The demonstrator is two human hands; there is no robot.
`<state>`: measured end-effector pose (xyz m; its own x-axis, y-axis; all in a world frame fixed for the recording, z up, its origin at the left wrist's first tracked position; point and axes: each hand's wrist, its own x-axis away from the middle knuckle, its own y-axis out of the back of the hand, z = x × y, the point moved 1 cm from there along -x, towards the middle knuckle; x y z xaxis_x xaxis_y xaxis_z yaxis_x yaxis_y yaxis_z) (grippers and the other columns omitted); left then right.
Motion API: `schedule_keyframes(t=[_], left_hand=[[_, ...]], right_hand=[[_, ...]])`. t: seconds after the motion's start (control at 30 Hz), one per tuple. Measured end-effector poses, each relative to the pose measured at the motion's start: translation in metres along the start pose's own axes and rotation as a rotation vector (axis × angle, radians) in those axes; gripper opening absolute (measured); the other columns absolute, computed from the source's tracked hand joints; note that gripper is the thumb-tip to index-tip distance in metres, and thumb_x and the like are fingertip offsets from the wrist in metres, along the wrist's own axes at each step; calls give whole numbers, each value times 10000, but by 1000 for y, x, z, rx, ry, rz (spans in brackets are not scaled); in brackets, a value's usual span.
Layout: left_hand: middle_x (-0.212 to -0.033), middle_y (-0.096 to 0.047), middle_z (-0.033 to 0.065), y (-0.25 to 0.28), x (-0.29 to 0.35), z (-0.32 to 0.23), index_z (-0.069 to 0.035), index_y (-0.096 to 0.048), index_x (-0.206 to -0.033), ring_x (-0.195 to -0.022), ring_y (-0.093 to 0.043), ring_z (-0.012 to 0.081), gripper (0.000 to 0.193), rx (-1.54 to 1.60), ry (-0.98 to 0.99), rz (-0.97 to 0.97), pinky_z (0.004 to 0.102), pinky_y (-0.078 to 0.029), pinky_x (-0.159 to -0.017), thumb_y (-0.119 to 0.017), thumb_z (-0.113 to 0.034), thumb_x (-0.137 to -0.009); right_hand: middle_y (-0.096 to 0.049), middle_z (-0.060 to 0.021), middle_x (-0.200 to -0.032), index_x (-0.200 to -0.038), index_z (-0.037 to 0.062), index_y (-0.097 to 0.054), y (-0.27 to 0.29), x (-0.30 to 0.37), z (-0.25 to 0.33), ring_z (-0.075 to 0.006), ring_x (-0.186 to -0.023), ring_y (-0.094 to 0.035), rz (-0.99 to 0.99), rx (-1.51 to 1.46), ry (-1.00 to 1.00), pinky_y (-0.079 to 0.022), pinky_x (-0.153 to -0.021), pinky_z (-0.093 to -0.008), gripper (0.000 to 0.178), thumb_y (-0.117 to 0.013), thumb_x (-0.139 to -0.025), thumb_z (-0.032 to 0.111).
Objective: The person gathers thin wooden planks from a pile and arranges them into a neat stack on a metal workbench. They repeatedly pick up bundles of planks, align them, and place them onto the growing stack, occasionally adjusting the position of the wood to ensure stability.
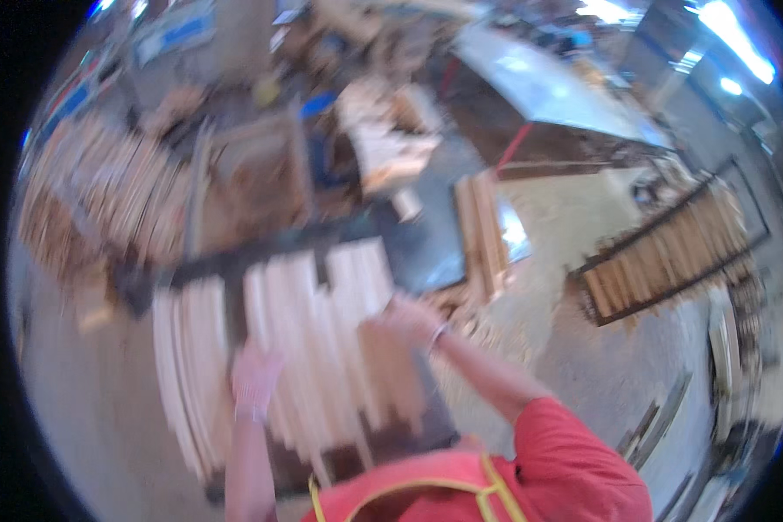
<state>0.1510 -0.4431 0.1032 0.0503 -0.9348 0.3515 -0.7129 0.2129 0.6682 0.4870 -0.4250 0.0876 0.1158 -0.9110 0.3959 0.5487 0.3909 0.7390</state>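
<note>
Pale wooden strips (291, 339) lie side by side in front of me on a dark work surface, their ends uneven. My left hand (257, 378), in a light glove, is against the left edge of this group; motion smears its fingers. At the group's right side my right hand (409, 322), also light-gloved, has its fingers closed over the edge of the strips. A separate group of pale strips (191, 365) lies to the left of my left hand. Darker brown strips (391, 383) lie below my right hand.
Longer boards (478, 230) lie at the far end of the dark table (422, 248), near a heap of wood pieces (387, 130). A metal rack (596, 304) full of strips stands right. Stacked wood (104, 191) is at far left. A pale sheet-topped table (557, 91) stands behind.
</note>
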Motion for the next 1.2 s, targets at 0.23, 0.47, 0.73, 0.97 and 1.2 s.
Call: schedule_keyframes(t=[0.23,0.47,0.73,0.97,1.2], left_hand=[[-1199,-679,195,-16,-24,63,41,-637,-1276,-1103,-668,321,494,461,-139,-205,414,-530,-973,-776,-168,-850],[-1373,-565,157,121,33,-114,50,-509,-1431,-1232,-572,272,576,364,-582,-602,390,-449,-1092,-706,-73,-905],[-1460,-566,115,92,20,-21,-49,-530,-1443,-1323,-552,247,539,279,-809,-461,403,-452,-1131,-734,-171,-959],[-1432,-583,171,4,38,88,-21,-564,-1400,-1421,-470,355,419,-914,-552,-287,483,-380,-1200,-548,-157,-1004],[-1399,-614,133,35,57,77,-42,-622,-1342,-1397,-502,311,379,-1105,-665,-109,477,-363,-1190,-493,-128,-996]], right_hand=[[-684,-290,-1270,-1425,-86,-493,7,28,9,-388,-1200,-665,-219,-291,-41,-503,-1042,-412,908,-773,-837,546],[-636,-169,-1341,-1533,2,-419,128,52,101,-266,-1256,-609,-662,-676,533,-494,-1089,-395,903,-865,-802,285],[-638,-116,-1389,-1446,70,-591,115,82,70,-218,-1208,-633,-601,-269,422,-551,-1000,-372,557,-747,-929,204],[-440,-150,-1617,-1532,42,-482,-42,71,-39,-319,-1504,-390,-149,480,242,-323,-1250,-479,576,-593,-994,219],[-673,-146,-1367,-1457,41,-572,21,61,-20,-335,-1298,-621,137,423,254,-503,-1104,-436,525,-638,-957,186]])
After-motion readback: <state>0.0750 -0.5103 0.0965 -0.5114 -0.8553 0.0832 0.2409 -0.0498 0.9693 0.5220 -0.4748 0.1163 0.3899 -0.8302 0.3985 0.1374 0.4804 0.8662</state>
